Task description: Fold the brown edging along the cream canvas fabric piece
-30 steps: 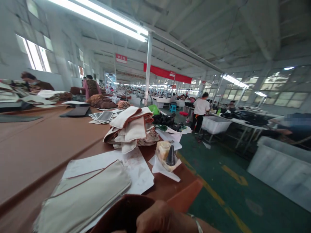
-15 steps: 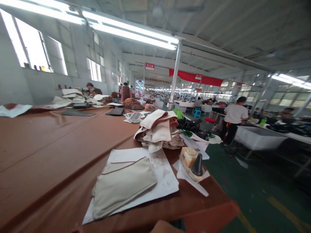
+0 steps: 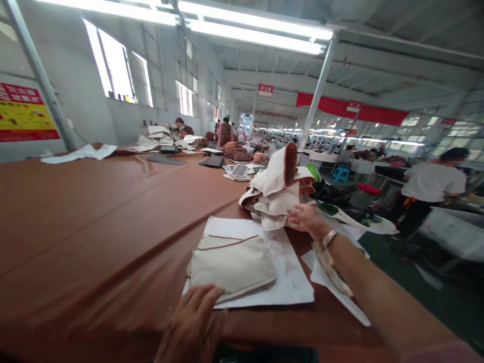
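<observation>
Reaching far across the brown table [image 3: 94,201], the right hand [image 3: 308,220] touches the near edge of a heap of cream fabric pieces [image 3: 278,194], its fingers spread and clamped on nothing; a bracelet [image 3: 328,238] circles the wrist. Nearer, the left hand [image 3: 194,322] lies flat, fingers apart, on the near edge of a white paper sheet [image 3: 291,275]. 1 cream pouch [image 3: 230,264] with brown trim lies on that sheet, just beyond the left fingertips.

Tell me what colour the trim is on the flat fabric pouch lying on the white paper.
Brown trim along the top edge of the cream flat fabric pouch, seen clearest in the head view.
</observation>
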Available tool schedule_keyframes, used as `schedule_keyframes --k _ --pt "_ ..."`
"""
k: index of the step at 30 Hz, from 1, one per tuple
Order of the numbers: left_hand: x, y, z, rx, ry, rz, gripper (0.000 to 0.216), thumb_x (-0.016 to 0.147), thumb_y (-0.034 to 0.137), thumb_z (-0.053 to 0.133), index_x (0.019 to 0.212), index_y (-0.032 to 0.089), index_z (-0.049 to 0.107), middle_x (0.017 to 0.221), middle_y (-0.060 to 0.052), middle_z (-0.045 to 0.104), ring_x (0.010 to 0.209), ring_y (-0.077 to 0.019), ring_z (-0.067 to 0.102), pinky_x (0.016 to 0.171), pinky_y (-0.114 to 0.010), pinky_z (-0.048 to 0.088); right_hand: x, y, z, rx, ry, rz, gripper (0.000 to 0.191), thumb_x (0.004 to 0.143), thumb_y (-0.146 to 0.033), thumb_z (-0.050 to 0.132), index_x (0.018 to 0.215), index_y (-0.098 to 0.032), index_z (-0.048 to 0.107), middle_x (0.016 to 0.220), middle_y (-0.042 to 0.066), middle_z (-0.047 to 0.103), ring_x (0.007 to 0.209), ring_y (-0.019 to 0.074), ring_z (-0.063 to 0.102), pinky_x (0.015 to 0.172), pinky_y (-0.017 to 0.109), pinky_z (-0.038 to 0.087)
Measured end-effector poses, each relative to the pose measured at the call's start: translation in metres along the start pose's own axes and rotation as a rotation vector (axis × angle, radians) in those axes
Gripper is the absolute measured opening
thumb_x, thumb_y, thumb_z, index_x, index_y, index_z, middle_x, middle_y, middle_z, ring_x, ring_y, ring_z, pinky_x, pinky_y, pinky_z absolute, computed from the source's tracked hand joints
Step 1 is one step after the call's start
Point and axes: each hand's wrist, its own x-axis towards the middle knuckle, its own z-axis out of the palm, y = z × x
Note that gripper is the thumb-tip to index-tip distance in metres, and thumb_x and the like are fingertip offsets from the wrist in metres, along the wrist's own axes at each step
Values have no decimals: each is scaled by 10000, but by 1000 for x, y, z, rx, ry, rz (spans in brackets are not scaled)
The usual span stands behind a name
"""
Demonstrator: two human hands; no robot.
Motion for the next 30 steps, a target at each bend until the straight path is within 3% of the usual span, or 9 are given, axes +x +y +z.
schedule_keyframes --k 3,7,10,14,17,21,25,30 --pt "54 -26 48 4 -291 -243 329 956 254 483 1270 171 529 1254 -129 590 1179 -268 528 1033 -412 425 -24 60 38 -110 -49 18 212 946 -292 611 1085 -133 630 1035 58 670 852 178 667 743 354 579" --pt "119 -55 108 19 -401 -393 389 936 306 566 1302 177 529 1248 -132 593 1176 -276 534 1023 -419 416 -59 129 79 -194 7 -56 249 950 -339 569 1048 -127 655 1047 94 692 1008 242 652 937 438 507" --pt "146 -67 145 34 -492 -482 373 952 380 573 1248 153 561 1217 -115 599 1124 -274 570 969 -484 457 -68 162 86 -206 72 -89 405 960 -433 482 1150 -106 625 1177 167 674 1140 290 615 1025 450 449" --pt "161 -72 180 39 -577 -533 337 943 401 596 1168 149 605 1216 -102 598 1104 -267 582 950 -496 477 -54 184 82 -191 121 -137 552 938 -542 439 1224 -99 601 1282 188 636 1241 293 564 1099 423 383" --pt "166 -72 195 27 -599 -541 345 933 412 605 1158 150 609 1239 -105 585 1142 -280 556 979 -515 448 -28 193 80 -158 139 -149 598 932 -597 399 1265 -136 583 1295 165 640 1238 275 574 1048 392 440" --pt "162 -67 204 -57 -608 -521 316 927 392 615 1130 150 616 1220 -99 592 1122 -270 562 966 -492 452 7 200 84 -116 112 -115 634 918 -642 373 1244 -146 597 1219 171 683 1126 286 641 849 372 551" --pt "145 -63 198 -193 -576 -506 264 928 355 588 1108 167 631 1106 -83 660 1029 -242 610 924 -413 459 27 200 91 -86 -8 -90 512 981 -556 384 1189 -145 607 1093 128 708 956 240 683 746 368 567" --pt "121 -64 179 -361 -517 -544 271 872 369 583 1066 204 678 1007 -48 722 937 -249 646 827 -293 460 35 195 101 -108 -193 -71 279 976 -367 553 1141 -152 619 1096 75 668 913 193 668 792 379 573"
